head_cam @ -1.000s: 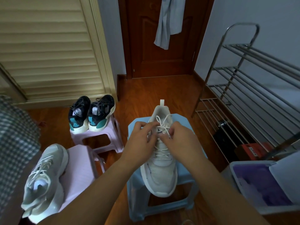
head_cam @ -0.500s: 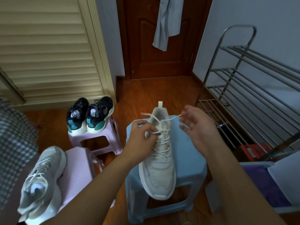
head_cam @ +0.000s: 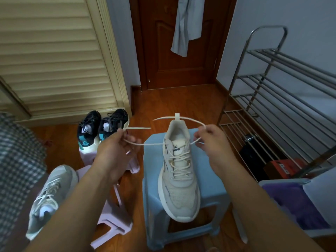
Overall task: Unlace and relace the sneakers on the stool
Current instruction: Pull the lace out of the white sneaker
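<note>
**Q:** What does the figure show at centre?

**A:** A white sneaker (head_cam: 179, 171) lying on the blue stool (head_cam: 152, 170). Its heel points away from me and its toe sticks out past the stool's near edge. The lower eyelets are crossed by the lace (head_cam: 158, 143); the top of the tongue is bare.

**Q:** And the hands?

**A:** They are well apart, one on each side of the shoe's collar. My left hand (head_cam: 116, 150) pinches the left strand between thumb and fingers, drawn out level over the gap between the stools. My right hand (head_cam: 211, 140) pinches the right strand just beside the collar. From there the strand arcs back over the heel tab (its tip ends in the air to the left of the tab). Neither hand touches the shoe itself.

**Q:** What lies around it?

**A:** At lower left, a grey-white sneaker (head_cam: 47, 199) rests on a lilac stool (head_cam: 112, 220). Beyond it, a black-and-teal pair (head_cam: 101, 128) stands on a second lilac stool (head_cam: 87, 154). A metal shoe rack (head_cam: 272, 99) stands at right, and a brown door (head_cam: 174, 70) with a grey garment (head_cam: 187, 24) hanging on it is straight ahead.
</note>
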The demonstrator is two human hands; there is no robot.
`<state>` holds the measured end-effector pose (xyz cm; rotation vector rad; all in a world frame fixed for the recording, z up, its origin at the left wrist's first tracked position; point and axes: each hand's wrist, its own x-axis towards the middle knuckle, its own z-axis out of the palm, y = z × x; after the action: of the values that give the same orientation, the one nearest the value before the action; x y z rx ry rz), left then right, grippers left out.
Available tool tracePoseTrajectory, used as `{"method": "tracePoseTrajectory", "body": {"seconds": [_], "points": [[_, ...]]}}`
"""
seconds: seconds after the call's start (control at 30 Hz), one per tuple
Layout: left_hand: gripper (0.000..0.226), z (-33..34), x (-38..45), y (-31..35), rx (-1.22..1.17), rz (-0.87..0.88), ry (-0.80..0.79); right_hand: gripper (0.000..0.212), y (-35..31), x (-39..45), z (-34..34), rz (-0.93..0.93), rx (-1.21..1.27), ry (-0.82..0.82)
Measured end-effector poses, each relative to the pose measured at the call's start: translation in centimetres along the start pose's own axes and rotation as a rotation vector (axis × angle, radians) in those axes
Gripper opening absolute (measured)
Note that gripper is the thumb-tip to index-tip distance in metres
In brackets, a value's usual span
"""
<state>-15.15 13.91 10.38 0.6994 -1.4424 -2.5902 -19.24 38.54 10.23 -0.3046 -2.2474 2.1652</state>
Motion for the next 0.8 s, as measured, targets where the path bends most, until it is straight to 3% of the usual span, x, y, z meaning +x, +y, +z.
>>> {"method": "tracePoseTrajectory", "body": {"seconds": [0.07,0.1,0.2,0.27,0.3,0.37,0.47,0.53,0.6,0.8], "points": [[0.022,-1.8,2.1,-0.8,0.151,-0.099,0.2,0.012,0.6,1.5,-2.0,0.2,0.198,0.093],[0.022,-3.1,3.0,-1.4,0.369,-0.148,0.246,0.01,1.2,2.1,-3.1,0.271,0.166,0.123],[0.03,-6.0,4.5,-3.5,1.249,-0.184,0.135,0.016,2.7,3.0,-5.5,0.245,-0.396,0.133],[0.027,-5.1,3.6,-4.1,1.665,-0.027,-0.025,0.025,1.8,2.2,-5.8,0.129,-0.785,0.22],[0.027,-3.6,2.7,-4.5,1.65,0.077,-0.09,0.026,0.8,1.4,-5.3,0.049,-0.867,0.259],[0.022,0.4,-0.2,-5.5,1.392,0.254,-0.167,0.017,-0.6,0.0,-3.3,-0.162,-0.841,0.228],[0.016,4.3,-3.1,-7.8,1.18,0.421,-0.165,0.018,-0.6,-1.8,0.7,-0.449,-0.895,-0.023],[0.025,4.5,-3.5,-9.0,1.153,0.456,-0.102,0.018,0.5,-1.9,2.1,-0.567,-0.983,-0.091],[0.031,4.3,-3.5,-9.3,1.119,0.46,-0.069,0.019,1.0,-1.7,2.4,-0.591,-1.01,-0.052],[0.037,3.8,-3.4,-8.5,1.163,0.501,-0.119,0.014,0.6,-1.9,3.4,-0.749,-1.271,-0.05]]}}
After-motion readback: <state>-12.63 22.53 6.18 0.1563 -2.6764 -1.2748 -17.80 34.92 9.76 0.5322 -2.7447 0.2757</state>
